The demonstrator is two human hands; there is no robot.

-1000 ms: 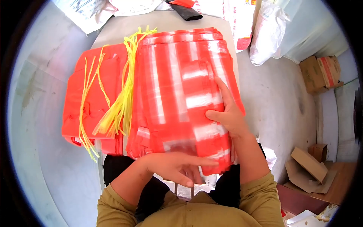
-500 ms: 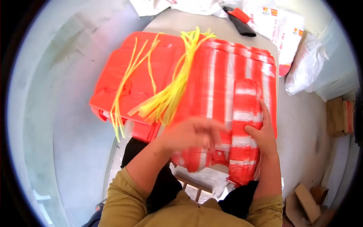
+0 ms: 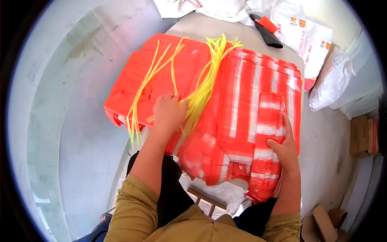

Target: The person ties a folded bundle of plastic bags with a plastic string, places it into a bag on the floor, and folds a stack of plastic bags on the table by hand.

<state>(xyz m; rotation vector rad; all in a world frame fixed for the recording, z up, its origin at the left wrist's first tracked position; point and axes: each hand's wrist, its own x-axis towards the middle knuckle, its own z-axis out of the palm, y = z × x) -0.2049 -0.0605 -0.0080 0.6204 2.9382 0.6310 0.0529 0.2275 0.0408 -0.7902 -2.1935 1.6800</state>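
A folded bundle of red-and-white striped plastic bags [image 3: 266,151] stands lengthwise at the right, on top of a larger stack of striped bags [image 3: 242,97]. My right hand [image 3: 285,147] is wrapped round its right side, thumb on top. To the left, yellow plastic strips [image 3: 201,94] lie in a loose bunch across plain red bags [image 3: 133,76]. My left hand [image 3: 169,113] is at the lower end of that bunch, fingers curled in on the strips; its fingertips are partly hidden. A few separate strips [image 3: 141,94] trail over the red bags' front edge.
The bags rest on a pale table [image 3: 193,26]. White printed sacks [image 3: 316,50] and a black-and-red item [image 3: 268,32] are along the back and right. Cardboard boxes [image 3: 359,137] stand at the far right, with cardboard pieces [image 3: 324,222] lower down.
My left hand has moved left and away from me, from beside the striped bundle to the yellow strips. My right hand still holds the bundle. The whole view has shifted slightly.
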